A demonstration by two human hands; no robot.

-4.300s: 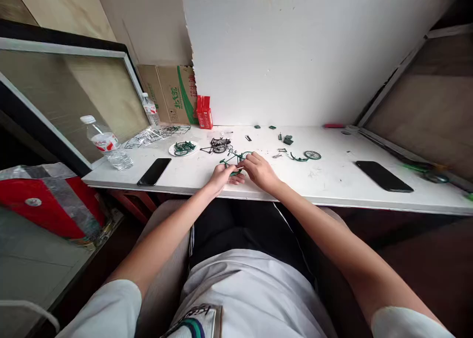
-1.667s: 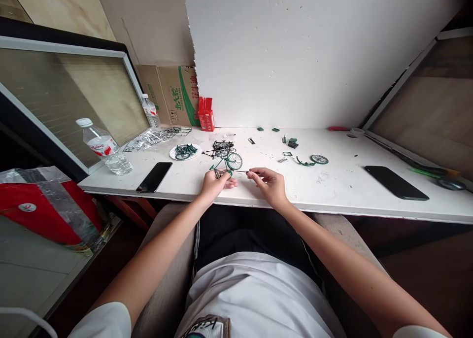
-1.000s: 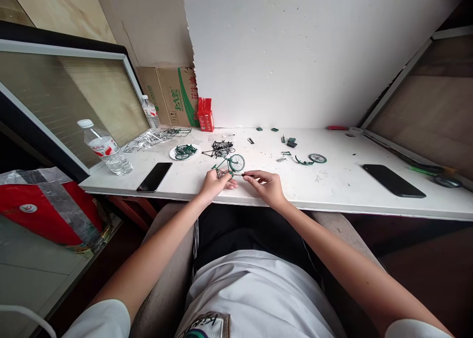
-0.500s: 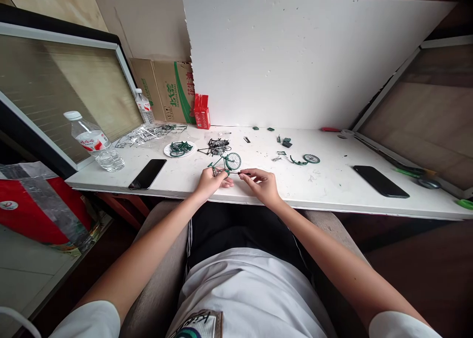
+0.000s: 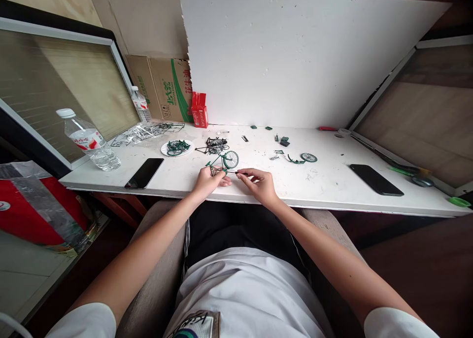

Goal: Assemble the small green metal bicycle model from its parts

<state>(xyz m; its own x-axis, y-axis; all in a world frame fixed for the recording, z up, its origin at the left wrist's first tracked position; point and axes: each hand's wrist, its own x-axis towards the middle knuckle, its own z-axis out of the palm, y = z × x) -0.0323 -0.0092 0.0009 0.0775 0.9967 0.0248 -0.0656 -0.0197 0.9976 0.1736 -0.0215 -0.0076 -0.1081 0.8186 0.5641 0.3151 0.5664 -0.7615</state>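
Note:
My left hand [image 5: 210, 180] is closed on a small green model bicycle [image 5: 231, 159], its spoked wheel pointing up and away from me over the front part of the table. Pinched in the fingers of my right hand [image 5: 260, 184] is a thin dark tool [image 5: 241, 173], whose slim shaft reaches left to the bicycle by my left thumb. The exact contact point is too small to make out. Behind my hands lies a pile of black bicycle parts [image 5: 216, 146]. A white plate [image 5: 163, 150] with green parts is to the left of it.
Two phones, left [image 5: 145, 173] and right [image 5: 376, 180], lie near the front edge. Water bottles [image 5: 92, 143] and a red box [image 5: 200, 112] stand at the left. A loose green wheel [image 5: 309, 157] and small green pieces lie right of centre. A white board [image 5: 310, 57] rises behind.
The whole view has shifted slightly. My hands hold the bicycle and the thin tool in nearly the same pose as before.

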